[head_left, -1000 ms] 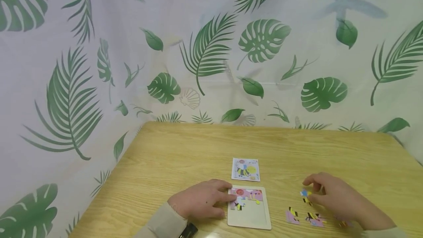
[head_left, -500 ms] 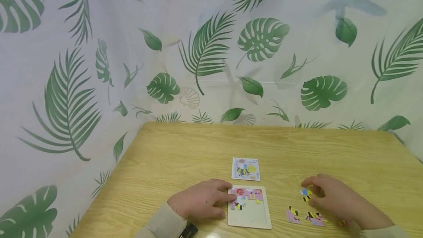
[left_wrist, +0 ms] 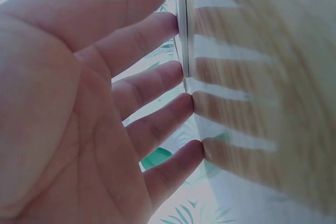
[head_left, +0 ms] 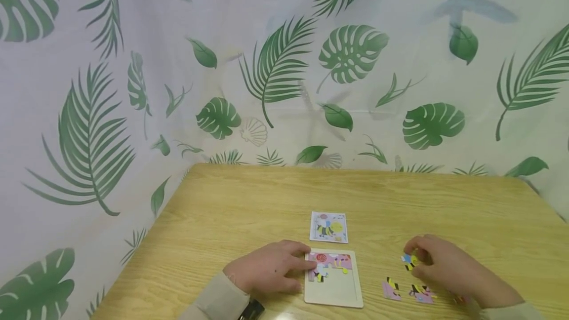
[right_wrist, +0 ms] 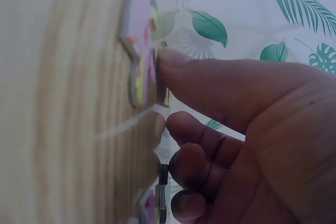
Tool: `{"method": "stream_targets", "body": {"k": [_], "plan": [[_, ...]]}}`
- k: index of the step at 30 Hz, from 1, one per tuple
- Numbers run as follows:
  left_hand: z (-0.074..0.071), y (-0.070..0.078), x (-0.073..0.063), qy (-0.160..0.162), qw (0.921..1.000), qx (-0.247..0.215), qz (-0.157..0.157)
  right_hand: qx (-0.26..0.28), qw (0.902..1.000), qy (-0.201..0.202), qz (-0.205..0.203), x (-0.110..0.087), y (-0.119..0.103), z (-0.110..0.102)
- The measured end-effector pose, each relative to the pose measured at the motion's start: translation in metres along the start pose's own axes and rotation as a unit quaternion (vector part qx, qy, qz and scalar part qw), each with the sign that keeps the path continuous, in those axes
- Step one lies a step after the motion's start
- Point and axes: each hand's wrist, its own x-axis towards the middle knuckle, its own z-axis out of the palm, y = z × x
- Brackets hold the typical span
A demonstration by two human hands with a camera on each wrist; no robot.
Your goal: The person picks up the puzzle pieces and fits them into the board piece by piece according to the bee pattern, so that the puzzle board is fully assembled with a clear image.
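Note:
In the head view, a shallow puzzle tray (head_left: 333,298) lies on the table, its upper row and left side partly filled with pink, white and yellow pieces. My left hand (head_left: 271,265) rests at the tray's left edge, one fingertip over the filled pieces. The left wrist view shows its fingers (left_wrist: 157,124) extended, tips on the surface. On the right, my right hand (head_left: 444,265) holds a blue, yellow and black puzzle piece (head_left: 407,262) between thumb and curled index finger, low over the table. Loose puzzle pieces (head_left: 391,290) lie nearer me, one partly hidden under that hand.
Behind the tray lies a square picture card (head_left: 329,227) with a bee on it. The wooden table (head_left: 249,201) reaches back to a leaf-patterned curtain (head_left: 284,112). A black object (head_left: 251,310) sits by the left sleeve.
My right thumb has drawn back slightly, so more of the blue and yellow piece shows. The left hand and the tray stay in place; the view has shifted a little.

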Motion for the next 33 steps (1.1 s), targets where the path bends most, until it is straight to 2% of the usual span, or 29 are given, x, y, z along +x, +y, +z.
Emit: {"method": "stream_targets", "body": {"k": [11, 22, 27, 29, 33], "plan": [[0.000, 0.002, 0.000, -0.004, 0.9999, -0.008, -0.008, 0.020, 0.9994, 0.008, 0.029, 0.002, -0.001, 0.001], [-0.001, 0.001, 0.000, 0.003, 0.9999, 0.010, 0.003, 0.020, 0.9974, 0.065, 0.022, 0.000, -0.014, -0.001], [-0.001, 0.001, 0.000, 0.002, 1.0000, 0.003, -0.001, 0.107, 0.9931, 0.048, 0.003, 0.000, -0.022, -0.004], [-0.001, 0.002, 0.000, 0.003, 1.0000, -0.001, -0.004, 0.164, 0.9856, 0.038, -0.011, 0.001, -0.026, -0.004], [-0.001, 0.001, 0.000, 0.004, 1.0000, -0.003, -0.004, 0.246, 0.9685, 0.024, -0.031, 0.003, -0.035, -0.002]]}}
